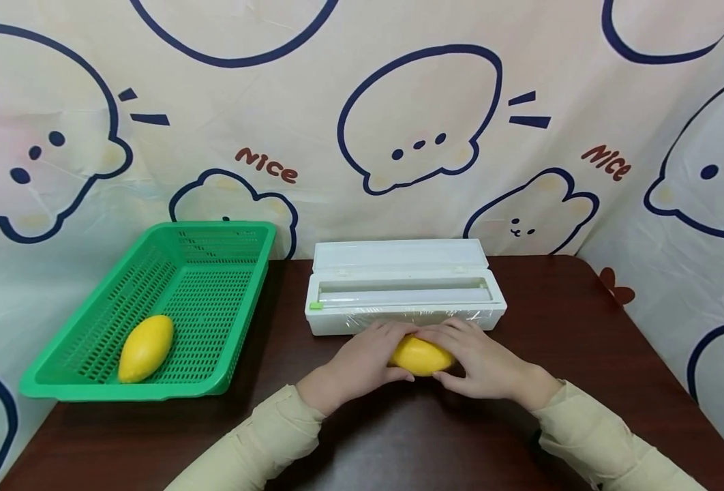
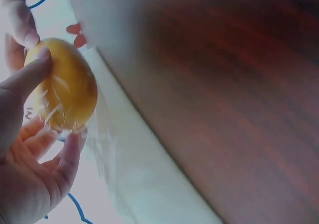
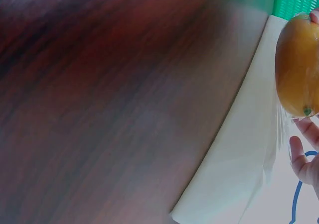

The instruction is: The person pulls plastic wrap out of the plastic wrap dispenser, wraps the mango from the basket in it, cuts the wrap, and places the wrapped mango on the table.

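Note:
Between my two hands is a yellow mango [image 1: 422, 356], held just in front of the white cling film dispenser [image 1: 405, 320]. My left hand [image 1: 365, 361] grips its left end, thumb on the near side and fingers beyond. On the other end, my right hand [image 1: 487, 361] holds it the same way. Clear cling film [image 2: 52, 112] wraps part of the mango in the left wrist view, wrinkled near the fingertips. A small green stem spot shows on the mango [image 3: 297, 69] in the right wrist view, where most of the right hand is out of frame.
A green plastic basket [image 1: 248, 307] stands at the left with another yellow mango [image 1: 146, 348] inside. The dispenser's lid [image 1: 399, 256] is raised, showing the film roll [image 1: 405, 296]. A printed cloth [image 1: 313, 116] hangs behind the dark wooden table [image 1: 558, 320].

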Demonstrator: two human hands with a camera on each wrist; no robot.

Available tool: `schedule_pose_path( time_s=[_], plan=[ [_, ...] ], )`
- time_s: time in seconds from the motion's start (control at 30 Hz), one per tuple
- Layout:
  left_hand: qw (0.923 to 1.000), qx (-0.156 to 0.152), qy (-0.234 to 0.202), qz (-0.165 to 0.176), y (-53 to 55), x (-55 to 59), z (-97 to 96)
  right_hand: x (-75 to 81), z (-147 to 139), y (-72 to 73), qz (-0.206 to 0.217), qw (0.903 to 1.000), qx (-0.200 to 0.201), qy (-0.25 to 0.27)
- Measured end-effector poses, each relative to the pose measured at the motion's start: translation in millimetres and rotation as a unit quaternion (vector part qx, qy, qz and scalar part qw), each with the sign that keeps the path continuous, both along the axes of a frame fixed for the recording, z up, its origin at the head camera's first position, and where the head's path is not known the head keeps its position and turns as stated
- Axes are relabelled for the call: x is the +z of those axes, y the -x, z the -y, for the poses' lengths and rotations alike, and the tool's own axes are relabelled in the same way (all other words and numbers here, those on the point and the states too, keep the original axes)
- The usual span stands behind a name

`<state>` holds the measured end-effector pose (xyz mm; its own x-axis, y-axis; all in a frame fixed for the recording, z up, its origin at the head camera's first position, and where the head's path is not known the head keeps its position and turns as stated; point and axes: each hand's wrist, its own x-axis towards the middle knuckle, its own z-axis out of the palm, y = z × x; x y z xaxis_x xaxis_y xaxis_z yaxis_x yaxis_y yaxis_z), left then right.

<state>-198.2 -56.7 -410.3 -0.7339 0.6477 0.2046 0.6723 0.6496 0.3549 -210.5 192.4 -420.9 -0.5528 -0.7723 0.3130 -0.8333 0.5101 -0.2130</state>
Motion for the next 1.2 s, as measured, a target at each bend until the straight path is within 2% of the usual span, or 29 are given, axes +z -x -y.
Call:
schedule_pose_path(
  time_s=[0.13, 0.23, 0.33, 0.4, 0.5, 0.53, 0.6, 0.7, 0.77, 0.93, 1.03, 1.13, 1.2],
  plan=[
    [0.9998, -0.010, -0.013, 0.013, 1.3, 5.2, 3.3, 3.0, -3, 0.4, 0.002, 0.9999, 0.000, 0.014],
    [0.9994, -0.012, -0.020, 0.024, 2.0, 6.5, 5.3, 5.5, -6, -0.6, -0.028, 0.9993, -0.008, 0.024],
    [0.9988, -0.015, -0.023, 0.040, 3.3, 8.7, 5.7, 8.2, -6, -3.4, -0.109, 0.9932, 0.018, 0.037],
    [0.9982, -0.020, -0.023, 0.052, 5.0, 11.7, 5.3, 8.9, -4, -4.5, -0.174, 0.9827, 0.054, 0.034],
    [0.9961, -0.032, -0.028, 0.077, 8.7, 16.9, 5.9, 7.6, 1, -4.0, -0.233, 0.9680, 0.093, 0.008],
    [0.9952, -0.039, -0.033, 0.084, 10.6, 17.9, 6.5, 6.6, 3, -3.1, -0.238, 0.9663, 0.097, -0.004],
    [0.9927, -0.049, -0.041, 0.103, 13.7, 19.8, 8.0, 4.0, 6, -1.6, -0.227, 0.9696, 0.089, -0.023],
    [0.9898, -0.062, -0.049, 0.118, 17.6, 20.7, 9.9, -2.3, 10, 1.5, -0.216, 0.9738, 0.068, -0.022],
    [0.9899, -0.059, -0.044, 0.121, 18.7, 21.9, 10.1, -7.2, 12, 3.1, -0.215, 0.9751, 0.049, -0.025],
    [0.9933, -0.011, 0.001, 0.115, 17.8, 24.8, 9.1, -16.9, 19, 5.5, -0.239, 0.9700, -0.011, -0.046],
    [0.9931, 0.015, 0.024, 0.114, 14.5, 26.9, 8.0, -20.4, 22, 6.1, -0.239, 0.9699, -0.022, -0.042],
    [0.9950, 0.042, 0.026, 0.086, 10.4, 29.6, 7.0, -21.8, 24, 7.9, -0.234, 0.9718, -0.016, -0.024],
    [0.9976, 0.052, 0.015, 0.045, 7.0, 31.3, 5.7, -21.9, 26, 9.6, -0.232, 0.9727, -0.013, -0.010]
  ],
)
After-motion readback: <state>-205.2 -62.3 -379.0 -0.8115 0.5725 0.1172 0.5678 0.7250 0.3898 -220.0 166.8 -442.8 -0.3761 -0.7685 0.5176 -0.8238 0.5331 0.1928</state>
